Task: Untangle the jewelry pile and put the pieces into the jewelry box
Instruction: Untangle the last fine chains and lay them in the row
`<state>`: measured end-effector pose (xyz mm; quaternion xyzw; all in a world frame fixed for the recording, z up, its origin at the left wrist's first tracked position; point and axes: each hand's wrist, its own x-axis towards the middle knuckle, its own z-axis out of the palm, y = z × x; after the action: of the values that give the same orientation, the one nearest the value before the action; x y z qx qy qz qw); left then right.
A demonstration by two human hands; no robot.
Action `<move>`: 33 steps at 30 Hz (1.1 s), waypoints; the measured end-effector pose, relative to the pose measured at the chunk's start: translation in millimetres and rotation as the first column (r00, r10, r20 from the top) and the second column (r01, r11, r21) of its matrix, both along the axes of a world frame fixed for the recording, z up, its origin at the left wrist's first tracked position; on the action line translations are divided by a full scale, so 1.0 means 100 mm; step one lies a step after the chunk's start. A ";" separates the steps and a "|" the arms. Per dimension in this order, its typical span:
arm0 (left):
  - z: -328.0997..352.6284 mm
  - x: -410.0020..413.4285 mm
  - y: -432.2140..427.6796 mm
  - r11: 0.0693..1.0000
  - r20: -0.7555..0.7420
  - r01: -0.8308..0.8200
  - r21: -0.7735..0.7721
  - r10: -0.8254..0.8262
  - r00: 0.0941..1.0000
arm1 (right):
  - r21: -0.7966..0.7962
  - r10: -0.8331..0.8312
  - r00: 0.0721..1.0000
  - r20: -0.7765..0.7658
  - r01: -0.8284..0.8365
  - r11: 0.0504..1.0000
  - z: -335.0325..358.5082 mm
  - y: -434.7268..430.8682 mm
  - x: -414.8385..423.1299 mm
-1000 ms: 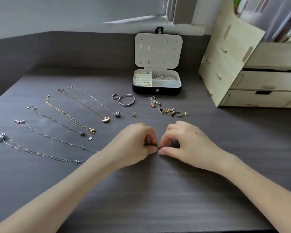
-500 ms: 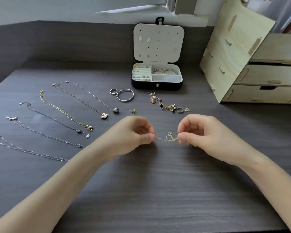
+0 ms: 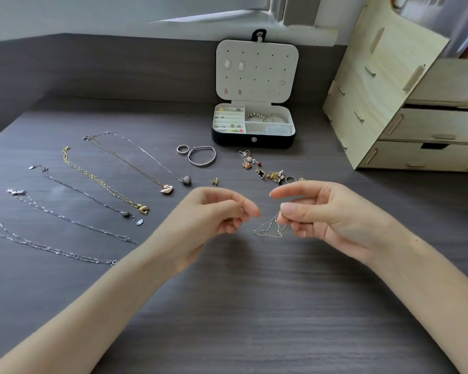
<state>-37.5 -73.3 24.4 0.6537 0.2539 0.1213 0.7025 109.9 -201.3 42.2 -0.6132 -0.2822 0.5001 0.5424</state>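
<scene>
Both hands are hovering over the desk's point(image 3: 254, 306) middle, the right hand point(image 3: 333, 217) pinching a fine chain point(image 3: 268, 229) and the left hand's point(image 3: 214, 214) curled fingers pinching its other end, seemingly to tease it loose.

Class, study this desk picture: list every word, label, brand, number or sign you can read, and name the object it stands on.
None can be read.
Jewelry box: no lettering shows on its lid, its tray or its dark front, only a plain snap button.
Wooden drawer organizer: bare wood, no label.
Pendants and charms, such as the swan pendant: shapes only; any engraving is too small to tell.
Thin chain in the right hand: no tag visible.
</scene>
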 end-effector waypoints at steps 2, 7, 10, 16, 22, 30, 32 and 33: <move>-0.06 0.00 -0.04 0.985 0.035 -0.029 0.172 0.023 0.999 | -0.054 -0.028 0.998 -0.058 0.025 0.998 -0.01 0.05 -0.03; -0.17 0.01 -0.05 0.847 0.199 -0.086 0.524 -0.024 0.980 | -0.074 -0.100 0.990 -0.099 0.093 0.993 -0.05 0.12 -0.11; -0.20 0.02 -0.04 0.769 0.222 -0.130 0.626 -0.016 0.975 | -0.027 -0.126 0.992 -0.016 0.126 0.992 -0.06 0.13 -0.17; -0.20 0.02 -0.03 0.756 0.216 -0.161 0.634 0.027 0.976 | 0.111 -0.150 0.961 0.233 0.127 0.986 -0.11 0.15 -0.24; -0.22 0.04 -0.01 0.828 0.209 -0.173 0.533 0.069 0.975 | 0.126 -0.086 0.925 0.369 0.042 0.991 -0.12 0.16 -0.20; -0.23 0.04 0.13 0.396 0.292 -0.253 0.883 -0.040 0.956 | -0.001 0.120 0.992 0.038 -0.120 0.993 -0.16 0.17 -0.14; -0.23 0.04 0.15 0.339 0.300 -0.253 0.906 -0.093 0.949 | -0.006 0.143 0.989 0.021 -0.143 0.990 -0.15 0.16 -0.13; -0.22 0.05 0.16 0.315 0.300 -0.251 0.915 -0.119 0.946 | -0.003 0.152 0.988 0.013 -0.152 0.988 -0.15 0.15 -0.13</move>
<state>-32.8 -57.1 2.1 0.9002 0.0470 0.3774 0.2122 97.2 -185.9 27.3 -0.5936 -0.3315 0.5362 0.5002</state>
